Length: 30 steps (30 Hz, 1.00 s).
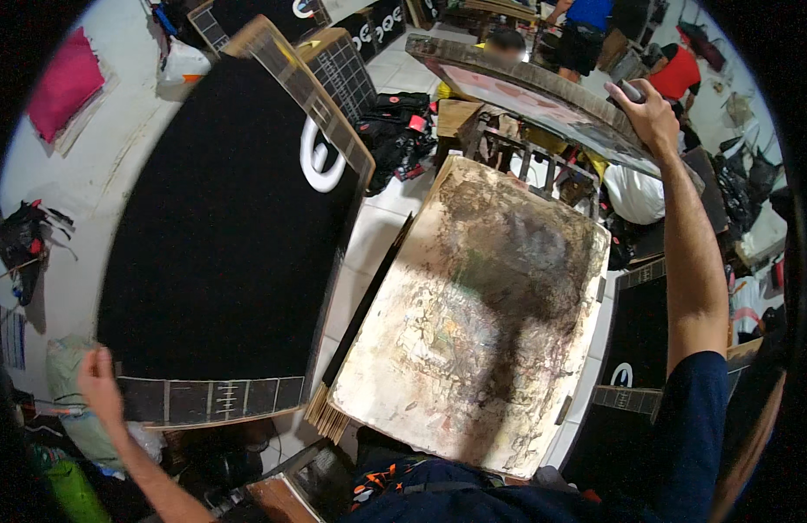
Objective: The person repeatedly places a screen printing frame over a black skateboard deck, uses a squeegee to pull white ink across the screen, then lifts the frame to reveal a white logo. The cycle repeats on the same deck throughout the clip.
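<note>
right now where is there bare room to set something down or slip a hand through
Widest: the stained board, with the raised frame at its far end. Narrower: the floor strip between board and black panel, perhaps enough for a hand. Crowded: beyond, around the black bag and white bag.

Left wall (129,152): white, scuffed | Pink cloth (66,84): against left wall | Floor (377,231): pale tiles, joints visible | Black bag (390,110): on floor | Dark plastic bags (736,185): bunched, right side | Light: left wall bright, right side dimmer
</note>
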{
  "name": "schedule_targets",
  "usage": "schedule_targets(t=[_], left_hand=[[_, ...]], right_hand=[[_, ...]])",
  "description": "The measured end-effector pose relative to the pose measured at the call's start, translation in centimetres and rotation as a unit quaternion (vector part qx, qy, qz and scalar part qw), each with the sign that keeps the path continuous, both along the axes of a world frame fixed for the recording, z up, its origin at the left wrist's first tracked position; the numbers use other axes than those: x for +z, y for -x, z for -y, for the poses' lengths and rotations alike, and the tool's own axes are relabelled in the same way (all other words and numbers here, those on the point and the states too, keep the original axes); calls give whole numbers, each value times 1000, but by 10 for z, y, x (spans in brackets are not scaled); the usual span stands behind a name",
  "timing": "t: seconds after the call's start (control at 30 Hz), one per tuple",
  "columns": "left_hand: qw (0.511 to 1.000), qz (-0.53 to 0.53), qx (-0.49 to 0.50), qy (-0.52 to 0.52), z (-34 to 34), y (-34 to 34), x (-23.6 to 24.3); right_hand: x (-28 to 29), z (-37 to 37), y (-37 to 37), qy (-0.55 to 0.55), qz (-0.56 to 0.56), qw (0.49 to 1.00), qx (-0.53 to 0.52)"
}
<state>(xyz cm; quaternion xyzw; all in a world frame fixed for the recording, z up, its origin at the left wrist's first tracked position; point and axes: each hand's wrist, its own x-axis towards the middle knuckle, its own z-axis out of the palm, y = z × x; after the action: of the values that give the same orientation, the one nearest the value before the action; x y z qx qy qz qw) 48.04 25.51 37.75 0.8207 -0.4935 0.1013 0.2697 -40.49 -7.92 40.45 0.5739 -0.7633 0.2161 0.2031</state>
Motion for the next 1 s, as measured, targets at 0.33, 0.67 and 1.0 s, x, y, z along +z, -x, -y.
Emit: schedule_targets(t=[0.33,0.67,1.0], left_hand=[[922,-321,143,163,-74,-65,-34],[909,-399,-40,-119,-13,92,-340],[852,-387,-255,-244,14,229,-379]], right_hand=[[-5,2,-2,-5,4,1000,-6],[-27,-18,-12,21,-17,1000,-16],[-4,-30,-44,36,12,997,-68]])
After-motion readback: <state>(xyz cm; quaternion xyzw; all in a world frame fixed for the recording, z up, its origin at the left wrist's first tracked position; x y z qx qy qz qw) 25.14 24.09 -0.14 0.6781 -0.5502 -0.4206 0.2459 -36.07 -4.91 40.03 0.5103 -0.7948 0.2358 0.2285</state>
